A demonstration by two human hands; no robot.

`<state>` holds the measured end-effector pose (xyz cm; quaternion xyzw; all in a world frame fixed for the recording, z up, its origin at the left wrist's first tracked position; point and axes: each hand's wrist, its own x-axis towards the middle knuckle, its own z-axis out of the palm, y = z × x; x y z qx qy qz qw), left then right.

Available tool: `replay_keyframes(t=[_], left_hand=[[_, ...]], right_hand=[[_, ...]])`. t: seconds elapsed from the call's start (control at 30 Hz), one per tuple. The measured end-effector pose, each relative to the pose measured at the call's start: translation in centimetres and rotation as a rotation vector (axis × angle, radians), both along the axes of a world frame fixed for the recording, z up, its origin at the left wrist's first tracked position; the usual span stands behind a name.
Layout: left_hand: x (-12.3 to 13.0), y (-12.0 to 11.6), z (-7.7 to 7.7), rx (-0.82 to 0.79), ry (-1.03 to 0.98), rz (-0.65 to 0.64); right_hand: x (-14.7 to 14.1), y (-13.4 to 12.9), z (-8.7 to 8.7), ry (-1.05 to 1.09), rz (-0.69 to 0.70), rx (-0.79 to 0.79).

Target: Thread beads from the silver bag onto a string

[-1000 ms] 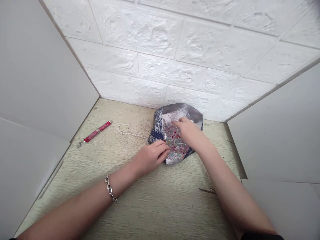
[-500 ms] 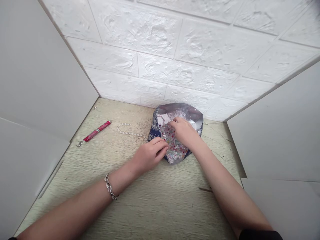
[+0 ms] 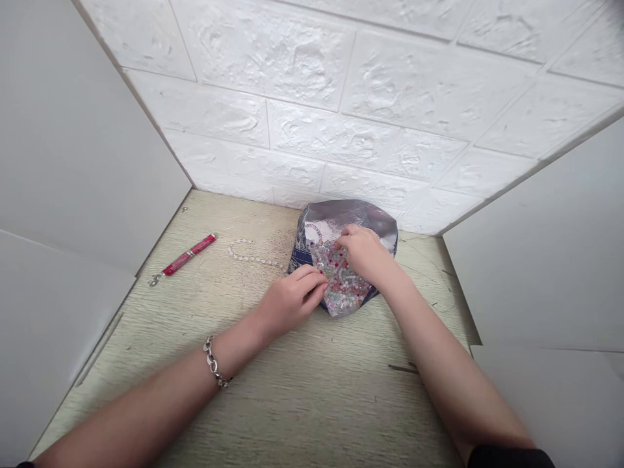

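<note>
The beads (image 3: 348, 286) lie heaped inside the silver-lined bag (image 3: 358, 211), where the right hand (image 3: 365, 257) reaches in with bent fingers at the heap, though the view is too small to tell whether they are closed on a bead. At the bag's near left side, the left hand (image 3: 292, 299) has its thumb and fingertips together, and left of the bag lie a curved string of white beads (image 3: 253, 260) and, farther out, a red stick (image 3: 190, 255).
</note>
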<state>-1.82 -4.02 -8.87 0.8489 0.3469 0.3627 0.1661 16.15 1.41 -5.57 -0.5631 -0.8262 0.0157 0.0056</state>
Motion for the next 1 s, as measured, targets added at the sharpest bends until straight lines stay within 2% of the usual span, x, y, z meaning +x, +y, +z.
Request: replay_keyframes(t=[0.57, 0.73, 1.0], left_hand=[[0.0, -0.1, -0.1, -0.040, 0.005, -0.012], [0.0, -0.1, -0.2, -0.047, 0.011, -0.014], [0.0, 0.0, -0.2, -0.046, 0.018, -0.021]], right_hand=[[-1.6, -0.3, -0.6, -0.036, 0.033, 0.050], [-2.1, -0.2, -0.9, -0.101, 0.021, 0.063], [-2.2, -0.1, -1.3, -0.078, -0.022, 0.054]])
